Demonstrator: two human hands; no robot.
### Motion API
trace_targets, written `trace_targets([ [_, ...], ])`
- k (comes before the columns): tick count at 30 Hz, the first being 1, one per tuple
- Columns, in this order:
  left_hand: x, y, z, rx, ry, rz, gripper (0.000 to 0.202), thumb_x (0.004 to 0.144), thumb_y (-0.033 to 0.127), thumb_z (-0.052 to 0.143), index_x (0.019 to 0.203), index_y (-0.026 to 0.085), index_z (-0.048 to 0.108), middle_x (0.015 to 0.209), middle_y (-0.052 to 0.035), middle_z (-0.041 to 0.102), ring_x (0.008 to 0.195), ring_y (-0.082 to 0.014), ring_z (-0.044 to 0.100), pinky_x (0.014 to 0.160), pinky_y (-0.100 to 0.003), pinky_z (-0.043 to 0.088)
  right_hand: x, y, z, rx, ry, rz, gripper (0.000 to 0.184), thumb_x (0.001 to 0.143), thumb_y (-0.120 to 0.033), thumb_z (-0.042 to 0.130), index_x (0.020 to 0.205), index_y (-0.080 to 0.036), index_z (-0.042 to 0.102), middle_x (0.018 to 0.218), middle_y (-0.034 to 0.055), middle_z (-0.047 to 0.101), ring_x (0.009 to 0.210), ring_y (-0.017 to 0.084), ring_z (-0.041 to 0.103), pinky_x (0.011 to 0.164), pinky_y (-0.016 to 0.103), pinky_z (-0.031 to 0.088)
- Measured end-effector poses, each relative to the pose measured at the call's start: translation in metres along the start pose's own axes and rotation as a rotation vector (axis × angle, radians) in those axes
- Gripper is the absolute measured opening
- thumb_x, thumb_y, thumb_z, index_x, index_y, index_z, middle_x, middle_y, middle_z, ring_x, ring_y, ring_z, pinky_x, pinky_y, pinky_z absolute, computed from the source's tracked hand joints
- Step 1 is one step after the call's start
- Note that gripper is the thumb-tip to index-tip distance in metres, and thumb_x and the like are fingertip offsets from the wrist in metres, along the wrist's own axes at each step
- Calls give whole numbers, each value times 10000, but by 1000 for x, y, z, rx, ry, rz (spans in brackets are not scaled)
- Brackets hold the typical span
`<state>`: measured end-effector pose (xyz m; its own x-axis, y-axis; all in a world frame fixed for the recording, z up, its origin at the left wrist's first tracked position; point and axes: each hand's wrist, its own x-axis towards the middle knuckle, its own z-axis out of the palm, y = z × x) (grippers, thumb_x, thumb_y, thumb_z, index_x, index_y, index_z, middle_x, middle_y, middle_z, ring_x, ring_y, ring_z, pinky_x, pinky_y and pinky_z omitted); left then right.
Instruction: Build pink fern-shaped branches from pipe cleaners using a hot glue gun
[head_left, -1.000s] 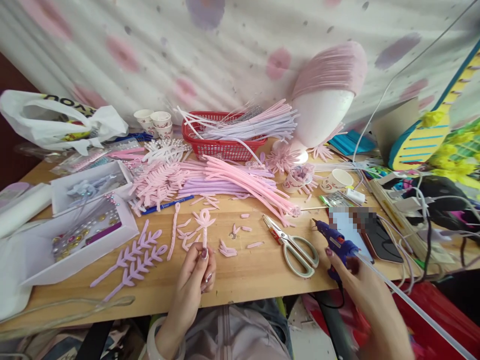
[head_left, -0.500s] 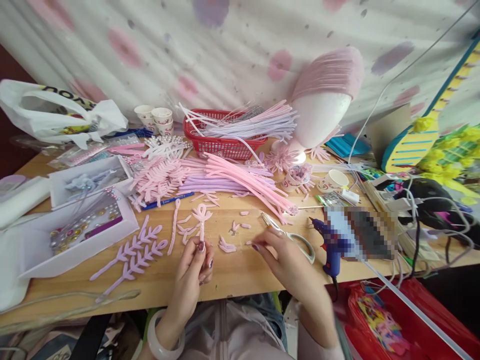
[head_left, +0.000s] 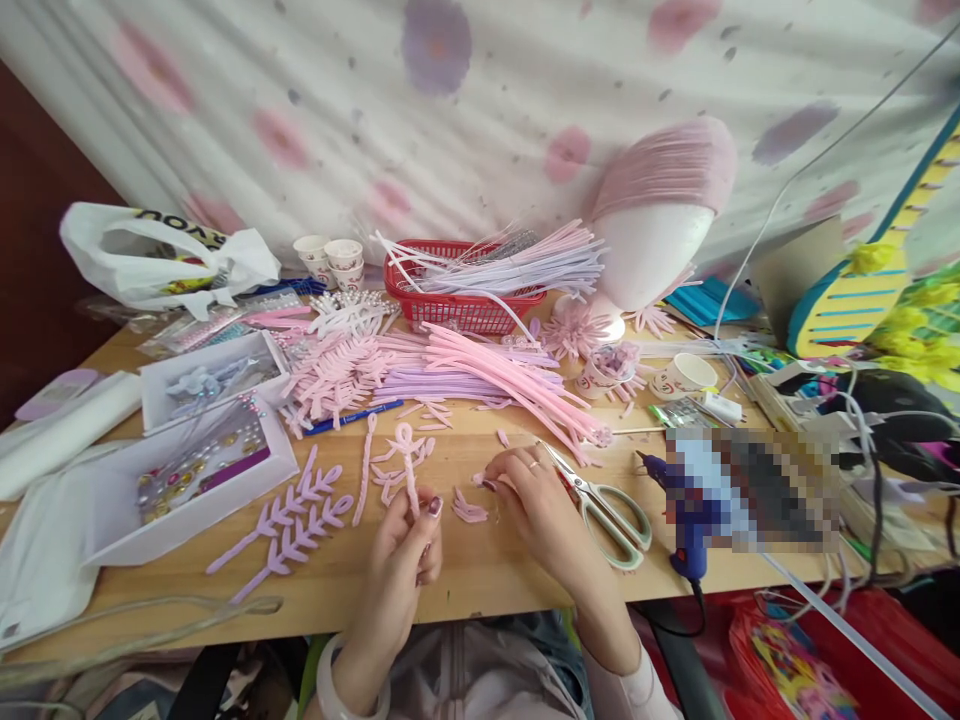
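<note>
A red plastic mesh basket (head_left: 450,310) stuffed with long pink and lilac pipe cleaners stands at the back of the wooden counter (head_left: 487,570), beside a white foam head (head_left: 652,250) capped in pink. Pale-handled steel scissors (head_left: 607,500) lie near a blue glue gun (head_left: 686,540). At the left, a white cardboard tray (head_left: 187,525) holds gems, and two lilac leaf-shaped sprigs (head_left: 292,525) lie just in front of it.

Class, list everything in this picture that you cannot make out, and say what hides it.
Head view only.
What lies right of the glue gun: a pixelated patch blots it out.
Pink scrap at the right hand: partly covered; grip unclear.
Lower end of the pink stem: inside the left hand.
Beads in the tray: too small.
Bag lettering: folded away.
</note>
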<state>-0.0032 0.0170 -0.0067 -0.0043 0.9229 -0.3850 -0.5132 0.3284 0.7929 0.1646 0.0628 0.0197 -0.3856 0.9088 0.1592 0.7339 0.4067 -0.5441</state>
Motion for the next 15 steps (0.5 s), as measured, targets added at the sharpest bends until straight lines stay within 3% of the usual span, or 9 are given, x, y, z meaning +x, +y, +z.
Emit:
trace_targets([
  [6, 2, -7, 10, 188, -24, -44, 390, 763, 545, 638, 861, 185, 521, 524, 115, 307, 398, -29, 212, 375, -161, 165, -18, -17, -3, 95, -48, -99, 142, 950, -110, 422, 978, -204, 525, 1173, 107, 506, 1035, 218, 529, 856, 370, 470],
  [11, 1, -8, 12, 233, -41, -80, 440, 735, 582, 639, 858, 169, 552, 497, 119, 293, 390, -34, 218, 369, -166, 160, -21, -15, 3, 115, -40, -109, 138, 953, -120, 417, 962, -212, 519, 1139, 99, 520, 1070, 243, 513, 862, 382, 452],
  [15, 1, -8, 13, 184, -1, -40, 426, 744, 569, 641, 850, 166, 554, 491, 117, 302, 393, -34, 216, 375, -168, 171, -22, -18, 7, 260, -7, -10, 88, 940, -145, 465, 957, -220, 509, 1047, 65, 568, 958, 211, 558, 814, 348, 451],
])
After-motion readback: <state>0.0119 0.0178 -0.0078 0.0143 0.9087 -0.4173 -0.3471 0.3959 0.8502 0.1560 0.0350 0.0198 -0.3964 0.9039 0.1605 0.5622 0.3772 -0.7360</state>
